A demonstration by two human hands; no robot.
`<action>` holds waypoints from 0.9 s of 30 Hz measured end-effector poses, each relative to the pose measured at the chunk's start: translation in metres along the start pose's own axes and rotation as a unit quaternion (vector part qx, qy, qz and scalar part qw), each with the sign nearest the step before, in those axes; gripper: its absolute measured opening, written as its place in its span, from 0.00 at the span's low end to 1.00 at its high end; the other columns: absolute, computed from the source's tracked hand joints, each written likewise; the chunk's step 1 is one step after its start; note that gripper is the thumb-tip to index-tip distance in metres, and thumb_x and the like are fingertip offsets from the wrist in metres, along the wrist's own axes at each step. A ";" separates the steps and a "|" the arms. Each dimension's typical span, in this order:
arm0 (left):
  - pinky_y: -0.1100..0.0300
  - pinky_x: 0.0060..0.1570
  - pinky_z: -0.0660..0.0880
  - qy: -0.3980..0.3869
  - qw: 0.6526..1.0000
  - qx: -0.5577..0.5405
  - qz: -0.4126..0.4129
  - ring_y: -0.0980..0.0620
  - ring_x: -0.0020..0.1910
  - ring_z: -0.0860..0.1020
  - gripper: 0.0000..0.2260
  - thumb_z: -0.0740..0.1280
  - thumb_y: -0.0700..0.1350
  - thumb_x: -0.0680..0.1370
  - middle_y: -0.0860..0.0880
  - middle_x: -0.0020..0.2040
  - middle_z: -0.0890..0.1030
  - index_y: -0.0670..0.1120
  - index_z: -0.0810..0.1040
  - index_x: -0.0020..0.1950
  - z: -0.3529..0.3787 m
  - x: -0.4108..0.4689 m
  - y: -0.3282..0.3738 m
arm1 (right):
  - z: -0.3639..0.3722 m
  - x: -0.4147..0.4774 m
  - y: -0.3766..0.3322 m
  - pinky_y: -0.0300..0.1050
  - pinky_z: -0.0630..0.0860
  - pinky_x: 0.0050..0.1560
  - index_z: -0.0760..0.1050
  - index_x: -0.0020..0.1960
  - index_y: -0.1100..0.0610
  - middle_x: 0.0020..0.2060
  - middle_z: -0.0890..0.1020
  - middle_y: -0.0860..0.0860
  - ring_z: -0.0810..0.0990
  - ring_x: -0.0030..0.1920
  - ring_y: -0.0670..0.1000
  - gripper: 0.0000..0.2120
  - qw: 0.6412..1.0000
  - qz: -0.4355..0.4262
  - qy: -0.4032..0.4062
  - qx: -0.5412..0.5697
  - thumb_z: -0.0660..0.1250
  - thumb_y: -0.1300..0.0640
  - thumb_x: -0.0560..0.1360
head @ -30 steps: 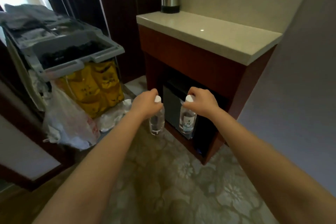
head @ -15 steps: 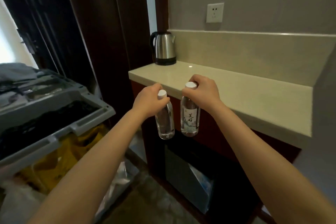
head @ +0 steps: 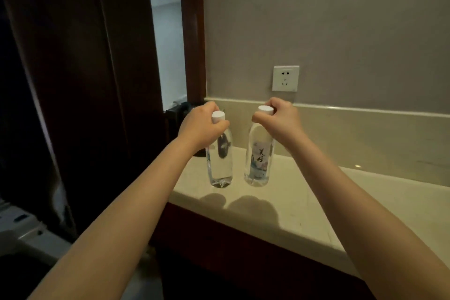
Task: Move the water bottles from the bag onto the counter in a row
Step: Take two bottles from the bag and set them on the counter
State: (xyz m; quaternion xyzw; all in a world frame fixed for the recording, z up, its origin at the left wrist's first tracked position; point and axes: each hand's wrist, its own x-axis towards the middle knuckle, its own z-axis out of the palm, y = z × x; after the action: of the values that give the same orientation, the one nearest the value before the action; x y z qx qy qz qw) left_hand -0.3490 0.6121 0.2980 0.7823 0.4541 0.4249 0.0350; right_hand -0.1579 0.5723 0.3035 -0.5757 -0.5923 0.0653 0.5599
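Kettle stands half hidden behind left hand gripping left bottle; right hand grips right bottle below socket.

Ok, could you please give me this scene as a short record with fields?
left hand: grips left bottle at the neck
right hand: grips right bottle at the neck
bottles: upright, side by side, apart, white caps on
label: right bottle's faces the camera
counter: bottles at its left end; contact with it unclear
socket: on the wall behind the counter
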 end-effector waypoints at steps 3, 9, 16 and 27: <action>0.53 0.41 0.76 -0.035 0.999 0.009 0.026 0.48 0.41 0.77 0.08 0.65 0.53 0.72 0.49 0.43 0.77 0.51 0.71 0.46 0.015 0.052 -0.027 | 0.016 0.036 0.006 0.42 0.70 0.32 0.77 0.38 0.55 0.33 0.79 0.49 0.75 0.35 0.47 0.10 0.998 0.004 0.018 -0.057 0.69 0.50 0.62; 0.57 0.33 0.70 -0.099 0.993 0.047 0.047 0.51 0.40 0.75 0.12 0.65 0.54 0.72 0.49 0.45 0.75 0.50 0.70 0.51 0.070 0.133 -0.056 | 0.035 0.094 0.047 0.47 0.76 0.39 0.79 0.44 0.58 0.40 0.82 0.53 0.79 0.42 0.52 0.13 0.989 0.071 -0.001 -0.133 0.73 0.50 0.64; 0.59 0.30 0.66 -0.111 0.985 0.119 0.059 0.52 0.37 0.73 0.11 0.64 0.54 0.74 0.49 0.42 0.75 0.49 0.71 0.50 0.144 0.195 -0.064 | 0.058 0.151 0.105 0.45 0.70 0.34 0.73 0.40 0.54 0.39 0.79 0.51 0.77 0.42 0.54 0.16 0.959 0.118 0.032 -0.257 0.71 0.43 0.65; 0.56 0.38 0.68 -0.195 0.964 0.158 0.085 0.49 0.44 0.73 0.15 0.62 0.53 0.76 0.48 0.50 0.76 0.46 0.72 0.57 0.199 0.245 -0.089 | 0.092 0.187 0.163 0.44 0.70 0.38 0.74 0.49 0.53 0.44 0.79 0.49 0.78 0.45 0.53 0.20 0.940 0.197 0.079 -0.267 0.67 0.39 0.67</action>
State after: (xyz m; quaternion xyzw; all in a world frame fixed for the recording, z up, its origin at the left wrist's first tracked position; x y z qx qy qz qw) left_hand -0.2153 0.9111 0.2872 0.8816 0.4312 0.1882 -0.0373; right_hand -0.0725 0.8193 0.2621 -0.8126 -0.4165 -0.0319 0.4063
